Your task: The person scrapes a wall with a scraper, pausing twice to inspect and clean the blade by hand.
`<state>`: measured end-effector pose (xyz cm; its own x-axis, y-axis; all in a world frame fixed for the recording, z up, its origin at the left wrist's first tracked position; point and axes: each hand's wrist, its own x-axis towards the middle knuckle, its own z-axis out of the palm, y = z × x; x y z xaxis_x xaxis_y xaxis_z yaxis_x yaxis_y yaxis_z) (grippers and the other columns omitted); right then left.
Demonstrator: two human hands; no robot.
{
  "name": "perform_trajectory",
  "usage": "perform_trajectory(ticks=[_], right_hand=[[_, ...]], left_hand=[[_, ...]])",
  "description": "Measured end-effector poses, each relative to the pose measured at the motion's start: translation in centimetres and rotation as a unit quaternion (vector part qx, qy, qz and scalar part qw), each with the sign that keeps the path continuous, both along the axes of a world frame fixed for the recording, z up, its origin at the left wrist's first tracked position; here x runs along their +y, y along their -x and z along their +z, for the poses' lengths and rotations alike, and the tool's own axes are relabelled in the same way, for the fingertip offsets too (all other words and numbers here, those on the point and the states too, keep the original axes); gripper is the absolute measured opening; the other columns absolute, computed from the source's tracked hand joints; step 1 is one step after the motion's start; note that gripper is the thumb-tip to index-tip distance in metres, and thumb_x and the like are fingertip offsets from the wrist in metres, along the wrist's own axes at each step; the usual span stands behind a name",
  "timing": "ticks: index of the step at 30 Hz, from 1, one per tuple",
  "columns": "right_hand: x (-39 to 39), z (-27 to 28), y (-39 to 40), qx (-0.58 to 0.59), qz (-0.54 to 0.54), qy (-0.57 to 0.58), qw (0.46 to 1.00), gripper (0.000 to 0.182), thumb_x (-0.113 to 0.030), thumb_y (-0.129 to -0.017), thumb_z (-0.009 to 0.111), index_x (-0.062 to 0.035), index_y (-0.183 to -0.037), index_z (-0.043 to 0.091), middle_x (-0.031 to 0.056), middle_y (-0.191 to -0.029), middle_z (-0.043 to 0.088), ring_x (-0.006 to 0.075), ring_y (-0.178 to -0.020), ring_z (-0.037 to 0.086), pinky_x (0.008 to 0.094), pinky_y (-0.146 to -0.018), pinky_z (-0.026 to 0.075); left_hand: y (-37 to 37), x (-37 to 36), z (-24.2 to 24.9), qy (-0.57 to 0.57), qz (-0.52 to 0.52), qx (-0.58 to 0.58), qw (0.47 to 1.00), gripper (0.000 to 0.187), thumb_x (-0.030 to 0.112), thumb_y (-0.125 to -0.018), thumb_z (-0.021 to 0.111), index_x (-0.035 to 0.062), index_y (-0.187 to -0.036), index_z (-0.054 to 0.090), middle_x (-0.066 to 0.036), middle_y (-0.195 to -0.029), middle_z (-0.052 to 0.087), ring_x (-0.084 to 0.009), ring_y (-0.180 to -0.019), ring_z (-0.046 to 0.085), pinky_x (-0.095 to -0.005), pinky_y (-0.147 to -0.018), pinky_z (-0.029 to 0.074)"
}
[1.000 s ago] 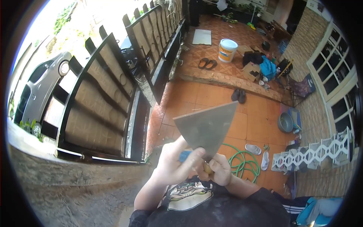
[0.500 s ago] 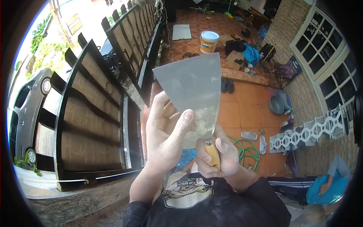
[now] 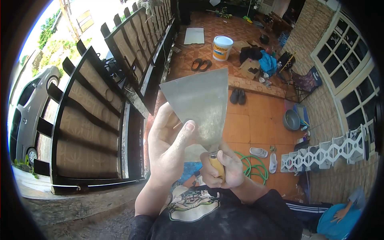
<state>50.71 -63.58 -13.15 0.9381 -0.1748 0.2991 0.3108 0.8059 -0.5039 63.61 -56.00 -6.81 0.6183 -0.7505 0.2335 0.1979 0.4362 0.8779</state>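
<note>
A wide putty knife (image 3: 200,106) is held up before my chest, its flared grey blade pointing away from me and its yellow handle downward. My right hand (image 3: 225,170) is wrapped round the handle, thumb along its upper end. My left hand (image 3: 166,148) grips the blade's left side, thumb laid on the near face and the other fingers partly hidden behind it. Dust whitens that thumb, and the lower blade has a dull, smudged patch. Between my hands, below the blade, shows a pale flat piece (image 3: 193,153).
A black-framed gate (image 3: 90,120) stands at left. Ahead are a paint bucket (image 3: 222,49), sandals (image 3: 201,64) and dark shoes (image 3: 237,97) beside a low step. A green hose (image 3: 256,170), slippers (image 3: 259,152) and white folding rack (image 3: 326,150) lie rightward. A person in blue (image 3: 340,220) sits at lower right.
The putty knife and both hands have shifted slightly left and lower in view, uncovering the orange-soled sandals beyond the blade. Both hands keep their grip.
</note>
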Motion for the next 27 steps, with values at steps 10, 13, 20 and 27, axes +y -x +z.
perform_trajectory(ticks=[10, 13, 20, 27], right_hand=[[-5.9, -1.3, 5.2, 0.001, 0.030, 0.093, 0.995, 0.052, -0.033, -0.101, 0.036, -0.0076, -0.144, 0.021, 0.0040, -0.070, 0.041, 0.0086, -0.047, 0.035, 0.0210, -0.041, 0.033], [-7.4, -1.7, 6.0, -0.008, 0.039, 0.076, 0.996, 0.051, -0.035, -0.101, 0.036, -0.0065, -0.142, 0.025, 0.0038, -0.068, 0.042, 0.0087, -0.047, 0.035, 0.0214, -0.040, 0.032], [-8.7, -1.1, 6.6, 0.002, 0.061, 0.046, 0.997, 0.051, -0.038, -0.100, 0.035, -0.0045, -0.138, 0.030, 0.0037, -0.065, 0.042, 0.0087, -0.045, 0.033, 0.0219, -0.039, 0.030], [-9.4, -0.4, 7.3, 0.041, 0.009, 0.069, 0.997, 0.050, -0.038, -0.101, 0.033, -0.0016, -0.136, 0.032, 0.0027, -0.064, 0.040, 0.0068, -0.045, 0.031, 0.0206, -0.038, 0.026]], left_hand=[[3.1, -5.6, -0.2, 0.073, -0.017, 0.120, 0.990, 0.029, 0.002, -0.092, 0.052, -0.0077, -0.119, 0.050, -0.014, -0.113, 0.060, -0.0173, -0.105, 0.057, -0.0296, -0.092, 0.043], [4.0, -6.6, 0.9, 0.047, -0.047, 0.096, 0.993, 0.027, 0.005, -0.092, 0.054, -0.0065, -0.116, 0.053, -0.013, -0.108, 0.062, -0.0163, -0.101, 0.059, -0.0293, -0.090, 0.045], [6.6, -8.8, 0.9, -0.038, -0.076, -0.035, 0.996, 0.032, 0.005, -0.090, 0.053, -0.0105, -0.118, 0.048, -0.021, -0.101, 0.064, -0.0241, -0.091, 0.067, -0.0336, -0.074, 0.057], [6.8, -9.4, 1.7, -0.021, -0.116, -0.038, 0.992, 0.033, 0.009, -0.095, 0.051, -0.0076, -0.123, 0.044, -0.016, -0.110, 0.061, -0.0223, -0.100, 0.064, -0.0316, -0.082, 0.054]])
